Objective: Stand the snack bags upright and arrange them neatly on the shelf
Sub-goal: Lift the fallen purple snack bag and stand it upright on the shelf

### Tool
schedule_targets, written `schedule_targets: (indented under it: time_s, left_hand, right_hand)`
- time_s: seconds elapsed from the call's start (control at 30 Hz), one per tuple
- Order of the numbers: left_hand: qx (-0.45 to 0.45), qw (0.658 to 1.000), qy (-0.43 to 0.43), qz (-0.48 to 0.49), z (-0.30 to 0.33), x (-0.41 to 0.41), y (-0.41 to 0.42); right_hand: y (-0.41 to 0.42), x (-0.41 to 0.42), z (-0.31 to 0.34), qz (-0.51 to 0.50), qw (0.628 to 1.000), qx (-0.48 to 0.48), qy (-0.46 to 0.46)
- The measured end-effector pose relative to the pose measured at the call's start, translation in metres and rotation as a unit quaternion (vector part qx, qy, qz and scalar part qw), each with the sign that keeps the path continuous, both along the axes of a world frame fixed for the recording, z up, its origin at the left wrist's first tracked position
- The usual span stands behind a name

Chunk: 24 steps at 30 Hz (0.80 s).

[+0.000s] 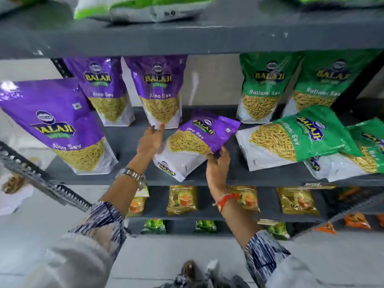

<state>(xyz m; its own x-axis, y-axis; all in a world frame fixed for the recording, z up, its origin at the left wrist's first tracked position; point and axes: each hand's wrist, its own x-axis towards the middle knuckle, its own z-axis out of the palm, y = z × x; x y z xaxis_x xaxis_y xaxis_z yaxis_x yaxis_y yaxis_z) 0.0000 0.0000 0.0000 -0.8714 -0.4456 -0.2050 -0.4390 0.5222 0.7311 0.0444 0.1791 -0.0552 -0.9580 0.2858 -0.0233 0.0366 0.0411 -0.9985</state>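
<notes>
Three purple bags already stand on the shelf [128,132]; a fourth, the tilted purple bag [193,142], is the one in hand. It leans back between the standing purple bag [161,90] and the fallen green bag [299,138], its base toward the shelf's front edge and its top tipped rearward to the right.

From the head view, the left hand [150,140] lies along the bag's left side, fingers extended and only loosely curled, steadying it without closing around it. The right hand [218,165] pinches the bag's lower right edge between thumb and fingers.

The step looks to be raising this bag onto its base. Next it likely needs swinging until its face squares with the row, then sliding back beside the standing purple bag. Two green bags lie flat at the right, one partly over the second green bag [361,154], and await the same treatment; two upright green bags [268,86] stand behind them.

Readable print: "BALAJI WAFERS" on every pack, "Aloo Sev" on the purple, "Ratlami Sev" on the green. Packs on the lower shelves are too small to read.
</notes>
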Motion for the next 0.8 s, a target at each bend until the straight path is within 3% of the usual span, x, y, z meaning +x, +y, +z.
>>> schedule_targets:
  time_s: [0.1,0.27,0.53,0.67,0.8]
  left_hand:
    - [0.146,0.986,-0.063,-0.046,-0.002,-0.017,-0.008]
    - [0.242,0.965,-0.078,-0.071,-0.016,-0.039,-0.022]
    - [0.291,0.953,-0.083,-0.022,-0.014,-0.030,-0.015]
    - [0.342,0.938,-0.047,0.021,-0.016,-0.015,-0.014]
    - [0.371,0.928,-0.004,0.022,-0.012,0.015,-0.005]
  right_hand:
    - [-0.013,-0.015,-0.013,-0.058,0.993,-0.080,-0.063]
    - [-0.017,-0.030,-0.020,-0.077,0.965,-0.184,-0.171]
    - [-0.007,-0.033,-0.018,-0.073,0.946,-0.240,-0.207]
    - [0.003,-0.020,-0.013,-0.051,0.944,-0.267,-0.186]
    - [0.021,-0.004,-0.001,-0.043,0.962,-0.233,-0.139]
